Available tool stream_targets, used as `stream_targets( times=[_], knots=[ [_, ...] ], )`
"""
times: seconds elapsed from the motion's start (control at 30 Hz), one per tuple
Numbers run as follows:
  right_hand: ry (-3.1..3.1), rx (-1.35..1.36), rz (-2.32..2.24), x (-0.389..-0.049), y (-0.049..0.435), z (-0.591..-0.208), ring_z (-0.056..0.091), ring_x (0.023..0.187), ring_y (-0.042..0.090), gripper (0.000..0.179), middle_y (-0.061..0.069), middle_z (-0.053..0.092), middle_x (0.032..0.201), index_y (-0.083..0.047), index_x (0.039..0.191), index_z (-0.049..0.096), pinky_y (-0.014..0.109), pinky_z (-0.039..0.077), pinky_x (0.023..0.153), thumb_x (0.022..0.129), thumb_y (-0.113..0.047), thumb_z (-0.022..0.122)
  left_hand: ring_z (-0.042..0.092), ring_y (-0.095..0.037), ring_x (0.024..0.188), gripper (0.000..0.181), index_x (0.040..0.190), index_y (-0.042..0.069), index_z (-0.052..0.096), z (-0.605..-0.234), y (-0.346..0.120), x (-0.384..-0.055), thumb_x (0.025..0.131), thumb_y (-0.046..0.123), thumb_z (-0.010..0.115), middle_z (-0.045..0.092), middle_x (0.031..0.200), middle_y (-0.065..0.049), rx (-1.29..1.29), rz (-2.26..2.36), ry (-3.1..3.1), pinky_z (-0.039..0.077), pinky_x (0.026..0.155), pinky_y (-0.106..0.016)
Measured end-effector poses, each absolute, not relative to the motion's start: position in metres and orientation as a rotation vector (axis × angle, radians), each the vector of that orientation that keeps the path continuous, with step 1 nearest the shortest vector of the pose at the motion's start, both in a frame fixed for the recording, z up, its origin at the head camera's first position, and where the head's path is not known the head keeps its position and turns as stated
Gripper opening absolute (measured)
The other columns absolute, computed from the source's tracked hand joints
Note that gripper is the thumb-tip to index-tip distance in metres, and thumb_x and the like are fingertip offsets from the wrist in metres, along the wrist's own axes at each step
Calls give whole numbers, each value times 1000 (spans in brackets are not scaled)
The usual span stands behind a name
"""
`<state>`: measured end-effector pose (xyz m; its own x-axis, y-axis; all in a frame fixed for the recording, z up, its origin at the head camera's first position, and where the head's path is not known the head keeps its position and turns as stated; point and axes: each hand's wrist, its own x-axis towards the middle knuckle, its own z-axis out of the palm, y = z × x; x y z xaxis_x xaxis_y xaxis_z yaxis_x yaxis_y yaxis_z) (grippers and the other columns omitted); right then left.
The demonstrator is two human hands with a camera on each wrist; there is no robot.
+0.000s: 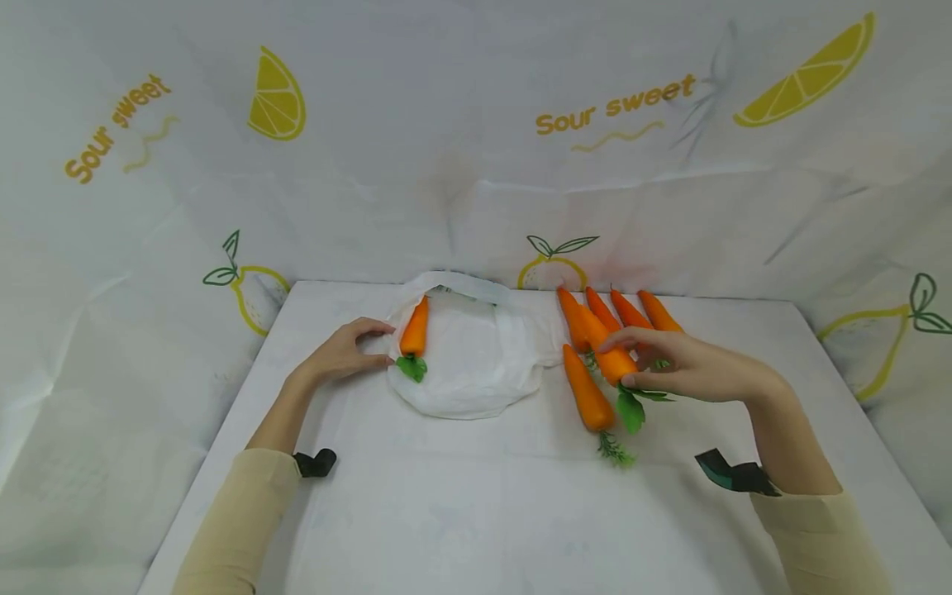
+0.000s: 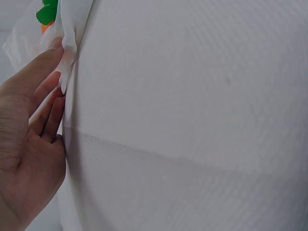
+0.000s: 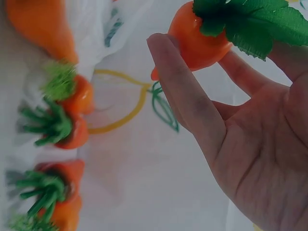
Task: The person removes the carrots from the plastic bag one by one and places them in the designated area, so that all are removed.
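My left hand (image 1: 345,347) is at the left edge of a thin white plastic bag (image 1: 476,397), its fingertips and thumb touching the rim, a gap between them. In the left wrist view the hand (image 2: 33,125) lies against the bag's folded edge (image 2: 72,24). One orange carrot (image 1: 415,330) with green leaves is inside the bag, at its left side. My right hand (image 1: 692,364) pinches another carrot (image 1: 613,361) by its thick leafy end, tilted above the table. In the right wrist view, thumb and fingers hold this carrot (image 3: 199,43) just below its broad leaves.
A loose carrot (image 1: 587,397) lies on the white table (image 1: 483,512) in front of the held one. Several more, including one at the far right (image 1: 658,310), lie along the back edge. Behind the table hangs a white lemon-print cloth (image 1: 416,165).
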<state>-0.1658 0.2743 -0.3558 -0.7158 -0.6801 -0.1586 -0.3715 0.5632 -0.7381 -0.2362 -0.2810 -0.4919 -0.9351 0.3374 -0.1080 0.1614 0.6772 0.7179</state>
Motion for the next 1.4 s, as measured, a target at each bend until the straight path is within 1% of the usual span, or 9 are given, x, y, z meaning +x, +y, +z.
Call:
stream_targets(
  times=[0.1,0.17,0.33,0.5,0.67,0.73,0.97,1.1,1.4],
  knots=[
    [2398,-782,-952,-159,286,-363,67,99,13,35,-3,71,106,-27,141,61,27,57,82,108,-28,70,52,-40,145,59,145,8,66,-492,-282,-236,93,24,87,60,152,-20,401,1110,2660,36,130,-61],
    [2405,-736,-938,-154,292,-368,66,103,12,37,-2,71,114,-27,143,60,26,58,84,108,-28,69,52,-40,145,59,145,8,65,-492,-282,-236,93,24,87,60,152,-20,402,1111,2657,36,130,-61],
    [2423,-655,-875,-147,304,-380,63,108,10,45,2,71,121,-23,151,56,26,56,84,108,-32,68,52,-40,146,58,145,8,65,-493,-282,-237,93,24,86,59,153,-20,403,1110,2652,36,131,-61],
    [2420,-618,-853,-146,307,-393,63,116,17,47,7,68,132,-19,151,56,28,57,87,108,-32,68,52,-40,146,58,145,8,65,-493,-282,-238,93,24,86,59,154,-20,388,1101,2661,36,131,-61],
    [2387,-651,-890,-147,307,-403,68,118,25,46,11,69,133,-14,150,56,29,58,89,108,-28,68,51,-41,147,58,145,8,65,-492,-282,-238,93,24,86,58,154,-20,387,1106,2656,35,131,-62],
    [2374,-637,-904,-147,307,-406,69,118,26,46,13,68,134,-14,150,56,31,58,89,108,-28,68,51,-41,147,59,145,8,65,-492,-282,-237,93,24,86,58,154,-21,388,1110,2651,35,131,-62],
    [2328,-591,-934,-147,306,-416,68,121,31,48,19,64,140,-14,150,56,45,59,93,107,-29,69,51,-41,147,58,145,8,65,-493,-281,-236,93,24,85,59,154,-20,383,1111,2652,35,131,-62],
    [2330,-601,-937,-147,305,-420,69,122,32,49,20,64,142,-12,152,55,43,59,94,108,-29,69,51,-40,147,58,146,8,65,-493,-281,-236,94,24,85,58,155,-20,379,1113,2649,35,131,-62],
    [2350,-619,-924,-147,305,-428,69,121,34,51,22,65,142,-9,152,54,46,60,92,107,-26,70,51,-41,147,58,145,8,65,-492,-280,-236,93,23,86,58,154,-20,386,1129,2641,35,131,-62]
  ],
)
